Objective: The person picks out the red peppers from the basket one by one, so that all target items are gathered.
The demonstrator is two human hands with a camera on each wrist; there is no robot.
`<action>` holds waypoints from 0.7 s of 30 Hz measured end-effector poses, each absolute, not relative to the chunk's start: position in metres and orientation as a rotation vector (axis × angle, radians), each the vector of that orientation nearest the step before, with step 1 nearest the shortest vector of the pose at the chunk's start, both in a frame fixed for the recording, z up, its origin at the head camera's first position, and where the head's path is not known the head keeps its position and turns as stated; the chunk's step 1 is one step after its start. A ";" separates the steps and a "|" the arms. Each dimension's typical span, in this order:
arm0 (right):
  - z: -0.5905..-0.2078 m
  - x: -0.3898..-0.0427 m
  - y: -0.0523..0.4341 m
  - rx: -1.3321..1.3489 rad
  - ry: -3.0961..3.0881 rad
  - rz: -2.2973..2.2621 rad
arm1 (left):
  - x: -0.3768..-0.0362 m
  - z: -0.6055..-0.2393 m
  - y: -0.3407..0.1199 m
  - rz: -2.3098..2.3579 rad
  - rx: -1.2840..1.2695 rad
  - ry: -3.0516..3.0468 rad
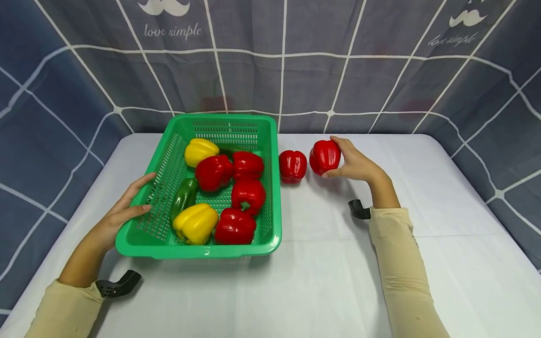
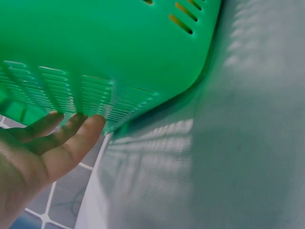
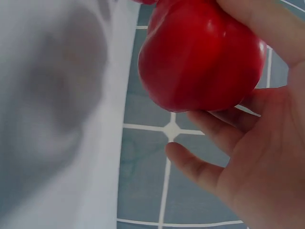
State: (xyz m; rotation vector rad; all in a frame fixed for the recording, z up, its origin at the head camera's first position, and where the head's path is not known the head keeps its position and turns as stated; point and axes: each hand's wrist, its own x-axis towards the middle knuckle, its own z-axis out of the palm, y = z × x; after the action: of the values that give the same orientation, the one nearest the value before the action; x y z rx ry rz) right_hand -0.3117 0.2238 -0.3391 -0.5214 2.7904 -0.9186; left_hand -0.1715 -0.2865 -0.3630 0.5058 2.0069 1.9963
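Observation:
My right hand [image 1: 355, 162] grips a red bell pepper [image 1: 324, 157] between thumb and fingers. In the right wrist view that pepper [image 3: 205, 57] is held off the white tabletop, its shadow falling apart from it. Just left of it another red bell pepper [image 1: 292, 166] stands on the table, beside the basket. The left hand [image 1: 118, 217] holds the left side of a green plastic basket [image 1: 274, 206], thumb over the rim. Its fingers [image 2: 78, 143] touch the slotted outer wall in the left wrist view. Several red bell peppers [image 1: 248, 195] lie in the basket.
Also in the basket are two yellow bell peppers [image 1: 196, 223], a dark green pepper [image 1: 184, 197] at the left, and another green vegetable [image 1: 230, 148] partly hidden at the back. A grey checked curtain [image 1: 253, 80] borders the white table [image 1: 321, 281] at the back and sides.

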 end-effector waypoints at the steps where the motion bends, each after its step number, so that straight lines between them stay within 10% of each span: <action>1: -0.340 -0.312 0.224 -0.511 2.785 -0.911 | -0.172 -0.363 -0.286 1.999 0.507 2.000; 21: -0.353 -0.316 0.223 -0.478 2.771 -0.848 | -0.172 -0.362 -0.287 1.952 0.498 2.072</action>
State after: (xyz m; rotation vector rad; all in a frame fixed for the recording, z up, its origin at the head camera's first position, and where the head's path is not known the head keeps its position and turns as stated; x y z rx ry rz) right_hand -0.3164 0.2226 -0.3532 -0.4779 2.7706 -0.8476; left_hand -0.1716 -0.2873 -0.3619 0.4983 2.0721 1.9519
